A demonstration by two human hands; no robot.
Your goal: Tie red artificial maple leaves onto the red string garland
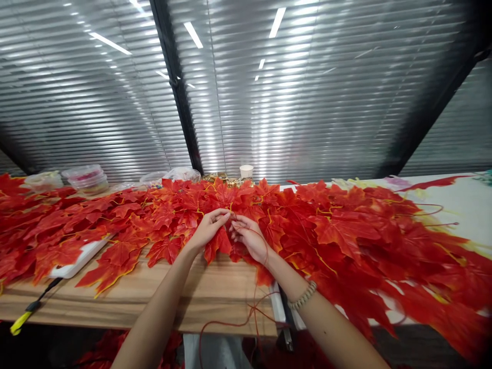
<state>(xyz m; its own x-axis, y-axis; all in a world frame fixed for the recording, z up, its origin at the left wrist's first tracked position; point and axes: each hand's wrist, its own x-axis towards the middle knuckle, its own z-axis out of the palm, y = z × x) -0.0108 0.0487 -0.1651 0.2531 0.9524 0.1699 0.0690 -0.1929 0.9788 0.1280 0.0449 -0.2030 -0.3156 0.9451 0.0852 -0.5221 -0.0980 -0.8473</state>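
Note:
My left hand point(212, 225) and my right hand point(248, 237) meet over a thick layer of red artificial maple leaves point(342, 233). Thumb and forefinger of the left are pinched together on a thin red cord point(230, 324). My right fingers are curled in and close on the same cord, just beside the left fingertips. From there the cord crosses my right wrist and drops in loose loops to the table's front edge. One red leaf point(219, 245) hangs directly beneath the fingertips; whether it is tied to the cord I cannot tell.
The leaves cover much of the wood-grain table point(221, 292) and the white table point(457, 205). A white power strip point(82, 259) lies at left. Stacked plastic tubs point(86, 179) and a paper cup point(246, 171) stand behind, before blinds point(300, 102).

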